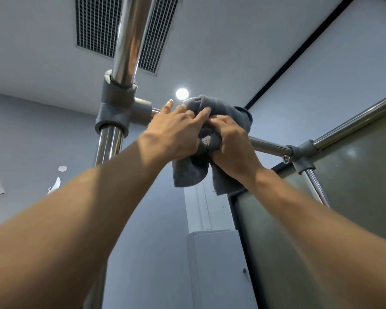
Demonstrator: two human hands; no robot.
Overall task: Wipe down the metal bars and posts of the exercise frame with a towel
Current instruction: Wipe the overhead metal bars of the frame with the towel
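Note:
I look up at a chrome exercise frame. A grey towel (227,112) is wrapped over the horizontal top bar (270,147), between a grey corner joint (116,108) on the left post (108,146) and another joint (303,152) on the right. My right hand (234,141) grips the bunched towel around the bar from below. My left hand (178,128) lies against the towel's left side with its fingers on the cloth and the thumb raised. Towel ends hang below the hands. The bar under the towel is hidden.
A ceiling vent (98,23) sits behind the upper bar (132,36). A round ceiling light (182,93) glows above the towel. A frosted glass panel (354,186) fills the right, with another chrome bar (354,121) running to the upper right. A grey cabinet (216,264) stands below.

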